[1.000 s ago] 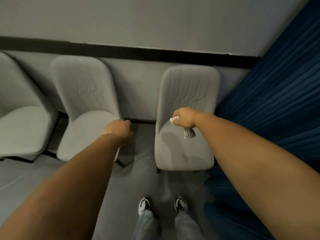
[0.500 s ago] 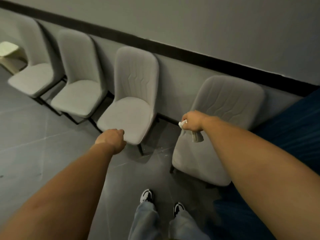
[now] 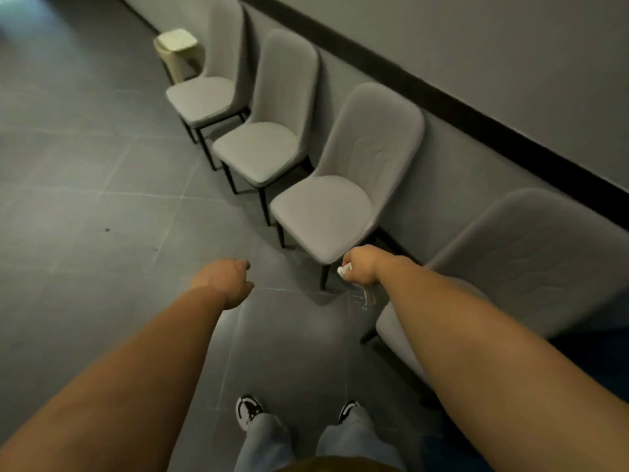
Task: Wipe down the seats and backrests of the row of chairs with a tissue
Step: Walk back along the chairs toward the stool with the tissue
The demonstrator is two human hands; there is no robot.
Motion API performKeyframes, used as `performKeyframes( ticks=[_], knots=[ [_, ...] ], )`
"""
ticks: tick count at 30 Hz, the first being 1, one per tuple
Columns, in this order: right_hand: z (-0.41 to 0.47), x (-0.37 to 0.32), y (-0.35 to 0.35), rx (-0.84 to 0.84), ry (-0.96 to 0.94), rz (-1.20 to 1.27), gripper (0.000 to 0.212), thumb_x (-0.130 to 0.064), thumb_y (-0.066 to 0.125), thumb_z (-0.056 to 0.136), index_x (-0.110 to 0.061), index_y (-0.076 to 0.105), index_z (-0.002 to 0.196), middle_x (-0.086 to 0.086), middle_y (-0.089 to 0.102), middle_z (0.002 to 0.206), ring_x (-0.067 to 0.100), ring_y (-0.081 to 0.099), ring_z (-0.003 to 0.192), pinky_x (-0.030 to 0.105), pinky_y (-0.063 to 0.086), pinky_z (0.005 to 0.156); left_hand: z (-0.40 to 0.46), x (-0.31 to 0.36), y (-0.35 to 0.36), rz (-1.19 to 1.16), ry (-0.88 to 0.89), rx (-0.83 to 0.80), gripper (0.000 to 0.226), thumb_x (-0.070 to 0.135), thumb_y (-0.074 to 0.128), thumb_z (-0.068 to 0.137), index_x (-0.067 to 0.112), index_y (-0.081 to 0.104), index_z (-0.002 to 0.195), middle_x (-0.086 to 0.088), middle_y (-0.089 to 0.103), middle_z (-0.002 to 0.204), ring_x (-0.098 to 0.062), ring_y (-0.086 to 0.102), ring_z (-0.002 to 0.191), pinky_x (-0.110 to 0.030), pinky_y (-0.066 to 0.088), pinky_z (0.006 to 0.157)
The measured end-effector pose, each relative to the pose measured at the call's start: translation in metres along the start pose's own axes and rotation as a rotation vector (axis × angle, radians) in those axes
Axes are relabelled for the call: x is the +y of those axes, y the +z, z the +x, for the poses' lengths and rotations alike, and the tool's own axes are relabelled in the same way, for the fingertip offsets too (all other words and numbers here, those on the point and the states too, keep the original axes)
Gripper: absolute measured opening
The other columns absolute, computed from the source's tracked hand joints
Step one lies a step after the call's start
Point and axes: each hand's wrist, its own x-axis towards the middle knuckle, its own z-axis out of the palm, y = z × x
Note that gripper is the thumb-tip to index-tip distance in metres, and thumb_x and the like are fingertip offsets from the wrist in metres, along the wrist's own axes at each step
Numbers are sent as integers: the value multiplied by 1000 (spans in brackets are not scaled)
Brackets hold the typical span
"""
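Note:
Several grey padded chairs stand in a row along the wall. The nearest chair (image 3: 531, 267) is at the right, partly behind my right arm. The second chair (image 3: 337, 212) is just ahead, and a third chair (image 3: 262, 155) and a fourth chair (image 3: 207, 97) stand beyond it. My right hand (image 3: 362, 267) grips a crumpled white tissue (image 3: 343, 270), which sticks out of the fist and hangs below it, over the floor by the second chair's front corner. My left hand (image 3: 226, 279) hovers over the floor with its fingers curled and holds nothing.
Grey floor tiles (image 3: 102, 199) stretch out to the left of the chairs. A cream bin (image 3: 178, 49) stands at the far end of the row. The grey wall with a black stripe (image 3: 476, 107) runs behind the chairs. My shoes (image 3: 250, 410) are at the bottom.
The view has swung left along the row. My right hand, still gripping the tissue, has left the nearest chair's seat and now hangs by the second chair. More chairs and the bin have come into view.

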Motion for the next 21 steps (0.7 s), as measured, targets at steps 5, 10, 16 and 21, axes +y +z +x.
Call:
performKeyframes(
  ticks=[5, 10, 16, 21],
  knots=[
    [38, -106, 10, -70, -134, -172, 28, -41, 51, 98, -21, 68, 107, 6, 66, 111, 27, 57, 95, 32, 41, 79, -31, -78, 24, -126, -115, 15, 51, 44, 49, 98, 22, 43, 143, -3, 50, 141, -26, 48, 126, -38, 42, 97],
    [69, -225, 23, -95, -255, -298, 32, -43, 52, 93, -22, 67, 112, 7, 67, 115, 27, 58, 97, 33, 45, 80, -65, -196, 58, -163, -291, -105, 52, 43, 49, 99, 17, 42, 143, -7, 53, 137, -27, 51, 121, -39, 45, 97],
    [105, -344, 23, -71, -377, -370, 33, -40, 59, 91, -22, 66, 118, 9, 66, 113, 24, 54, 89, 32, 41, 74, -87, -303, 81, -203, -423, -122, 48, 40, 48, 98, 16, 45, 139, -9, 54, 134, -29, 53, 117, -39, 46, 94],
    [124, -396, 34, -109, -414, -407, 33, -36, 61, 91, -23, 65, 121, 7, 65, 110, 23, 54, 88, 32, 41, 72, -82, -338, 88, -203, -446, -105, 46, 40, 46, 97, 16, 46, 136, -8, 56, 129, -29, 55, 112, -40, 48, 92]
  ],
)
